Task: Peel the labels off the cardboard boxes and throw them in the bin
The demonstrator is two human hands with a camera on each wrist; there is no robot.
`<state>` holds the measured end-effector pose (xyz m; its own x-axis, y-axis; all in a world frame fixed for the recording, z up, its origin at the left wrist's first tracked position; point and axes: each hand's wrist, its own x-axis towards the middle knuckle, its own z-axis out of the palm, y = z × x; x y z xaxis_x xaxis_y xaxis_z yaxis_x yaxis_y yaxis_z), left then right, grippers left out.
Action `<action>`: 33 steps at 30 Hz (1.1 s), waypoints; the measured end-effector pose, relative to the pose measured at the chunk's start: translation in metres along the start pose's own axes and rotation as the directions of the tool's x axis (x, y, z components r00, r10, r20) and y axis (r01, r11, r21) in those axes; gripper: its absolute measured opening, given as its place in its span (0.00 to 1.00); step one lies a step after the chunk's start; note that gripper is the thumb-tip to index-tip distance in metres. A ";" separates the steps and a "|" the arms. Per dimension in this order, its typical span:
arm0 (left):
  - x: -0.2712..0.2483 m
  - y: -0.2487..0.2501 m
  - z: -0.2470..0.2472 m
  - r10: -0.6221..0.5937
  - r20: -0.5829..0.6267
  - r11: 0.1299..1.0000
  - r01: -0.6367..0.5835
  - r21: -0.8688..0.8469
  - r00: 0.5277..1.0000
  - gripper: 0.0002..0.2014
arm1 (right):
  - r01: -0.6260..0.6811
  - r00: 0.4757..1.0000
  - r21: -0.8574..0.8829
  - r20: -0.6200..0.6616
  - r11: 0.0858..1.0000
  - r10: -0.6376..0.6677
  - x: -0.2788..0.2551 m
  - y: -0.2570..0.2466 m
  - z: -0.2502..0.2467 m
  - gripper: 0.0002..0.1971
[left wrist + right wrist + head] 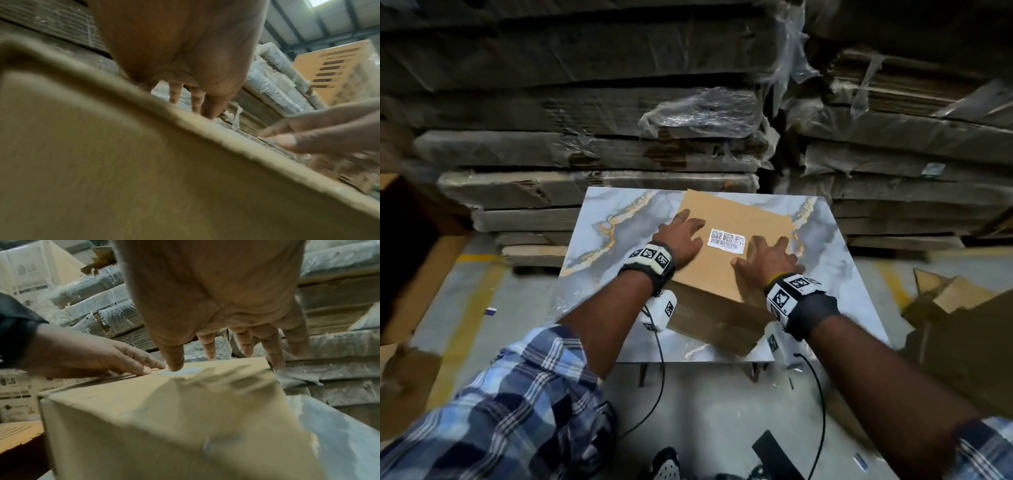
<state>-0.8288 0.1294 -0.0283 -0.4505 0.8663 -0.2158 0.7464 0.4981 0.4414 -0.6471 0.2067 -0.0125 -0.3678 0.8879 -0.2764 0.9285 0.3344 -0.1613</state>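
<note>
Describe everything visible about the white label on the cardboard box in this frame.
The label is a small white rectangular sticker, apparently paper, printed in black with three square codes above a barcode strip. It lies flat and fully stuck on the top face of the cardboard box, slightly rotated, no corner lifted. The left hand rests flat on the box beside its left edge; the right hand lies spread to its right, and whether its thumb touches the label is unclear.

The head view looks forward and down from above onto the plain brown cardboard box (726, 260) on the marbled blue-grey surface (599, 219). Each wrist view sits low and very close, looking along its palm across the box top (205, 386) towards the wrapped cardboard stacks (98, 308). All three share the box top.
</note>
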 end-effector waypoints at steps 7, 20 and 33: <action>-0.001 0.012 -0.011 -0.063 0.246 0.967 -0.002 0.255 0.967 0.48 | 0.466 0.880 -0.007 0.102 0.885 -0.463 0.047 -0.012 -0.028 0.27; 0.058 0.029 -0.056 -0.046 0.303 0.905 -0.089 0.416 0.952 0.51 | 0.616 0.774 -0.048 0.218 0.786 -0.594 0.119 -0.023 -0.039 0.32; 0.051 0.031 -0.024 -0.367 0.204 0.870 0.257 0.422 0.908 0.62 | 0.782 0.619 -0.196 0.359 0.592 -0.699 0.157 -0.047 -0.057 0.35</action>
<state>-0.8404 0.1885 -0.0052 -0.5828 0.6114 -0.5352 0.7401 0.6714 -0.0389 -0.7456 0.3480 0.0058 -0.8947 0.2020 -0.3984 0.2715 0.9542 -0.1259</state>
